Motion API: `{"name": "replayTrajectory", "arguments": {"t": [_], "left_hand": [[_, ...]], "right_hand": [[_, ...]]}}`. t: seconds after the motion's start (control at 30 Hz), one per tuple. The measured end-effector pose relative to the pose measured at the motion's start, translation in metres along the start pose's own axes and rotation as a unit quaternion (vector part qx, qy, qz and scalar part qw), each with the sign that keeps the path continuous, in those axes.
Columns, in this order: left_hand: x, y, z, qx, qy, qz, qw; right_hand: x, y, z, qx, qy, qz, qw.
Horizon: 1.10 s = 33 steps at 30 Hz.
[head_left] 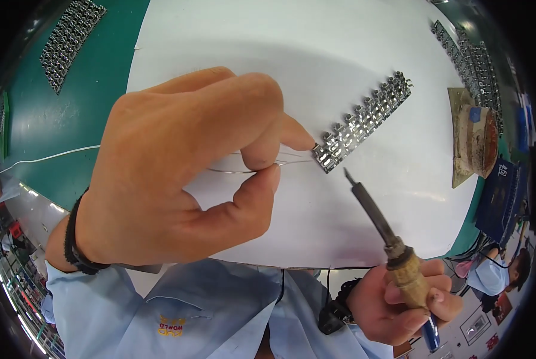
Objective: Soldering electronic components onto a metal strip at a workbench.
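My left hand (pixel 178 161) is closed, with a thin silvery solder wire (pixel 295 161) pinched between thumb and forefinger. Another fingertip of that hand rests at or very near the left end of a narrow strip of small shiny metal parts (pixel 363 122), which lies slantwise on a white sheet. In my right hand (pixel 399 305) is a soldering iron (pixel 372 206) with a tan collar and a blue handle. Its pointed tip is just below the strip's near end, apart from it.
The white work sheet (pixel 250 36) covers a green table top (pixel 103 84). More metal part strips (pixel 70 42) lie at the far left, with others (pixel 480 66) at the far right. A round brownish block (pixel 477 140) stands on a board at right, near a dark blue box (pixel 500 194). Another person (pixel 495 272) is beyond.
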<state>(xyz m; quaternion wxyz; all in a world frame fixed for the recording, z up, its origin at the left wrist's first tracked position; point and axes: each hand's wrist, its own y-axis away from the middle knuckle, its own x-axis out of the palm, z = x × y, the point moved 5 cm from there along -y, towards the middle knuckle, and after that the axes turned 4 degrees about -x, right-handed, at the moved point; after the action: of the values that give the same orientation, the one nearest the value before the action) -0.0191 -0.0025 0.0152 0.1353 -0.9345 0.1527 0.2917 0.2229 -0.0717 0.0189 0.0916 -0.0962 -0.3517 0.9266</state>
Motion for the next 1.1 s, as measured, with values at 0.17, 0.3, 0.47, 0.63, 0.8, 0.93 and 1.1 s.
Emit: {"name": "replayTrajectory", "arguments": {"t": [0.17,0.3,0.47,0.63,0.8,0.93,1.1], "left_hand": [[0.003,-0.003,-0.004,0.016,-0.014,-0.009,1.000],[0.005,-0.005,-0.004,0.032,-0.008,-0.013,0.999],[0.006,-0.005,-0.004,0.029,-0.017,-0.016,0.999],[0.007,-0.005,-0.006,0.034,-0.036,-0.012,0.999],[0.007,-0.006,-0.006,0.036,-0.051,-0.014,0.998],[0.008,-0.006,-0.006,0.035,-0.051,-0.013,0.998],[0.008,-0.006,-0.006,0.037,-0.058,-0.011,0.998]], "right_hand": [[0.009,0.012,0.007,-0.003,0.067,0.009,0.998],[0.009,0.017,0.011,-0.022,0.099,0.014,0.995],[0.006,0.020,0.009,-0.035,0.068,0.034,0.997],[0.005,0.019,0.008,-0.029,0.072,0.063,0.995],[0.008,0.014,0.010,-0.007,0.079,0.109,0.991],[0.009,0.017,0.007,-0.012,0.084,0.099,0.991],[0.010,0.017,0.007,-0.018,0.092,0.087,0.992]]}}
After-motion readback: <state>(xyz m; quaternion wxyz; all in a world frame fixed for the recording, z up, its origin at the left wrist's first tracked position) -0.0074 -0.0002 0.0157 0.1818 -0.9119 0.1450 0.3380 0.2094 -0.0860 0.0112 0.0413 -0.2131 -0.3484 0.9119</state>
